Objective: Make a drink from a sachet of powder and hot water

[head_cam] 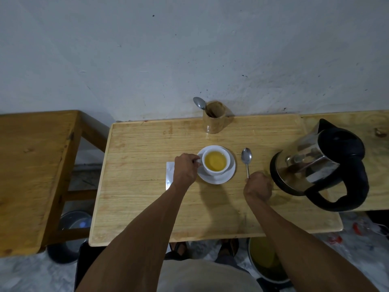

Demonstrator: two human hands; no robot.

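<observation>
A white cup [210, 171] filled with yellow liquid stands on a white saucer [223, 179] in the middle of the wooden table [143, 199]. My left hand [185, 170] grips the cup's handle on its left side. My right hand [257, 188] holds the stem of a metal spoon [246, 158], whose bowl points away from me, just right of the saucer. A white sachet [169, 173] lies flat on the table, partly under my left hand. A steel and black kettle [322, 165] stands at the right.
A wooden holder [214, 120] with a second spoon [199, 102] stands at the table's back edge by the wall. Another wooden table [31, 169] is to the left. Pots and my feet show on the floor below.
</observation>
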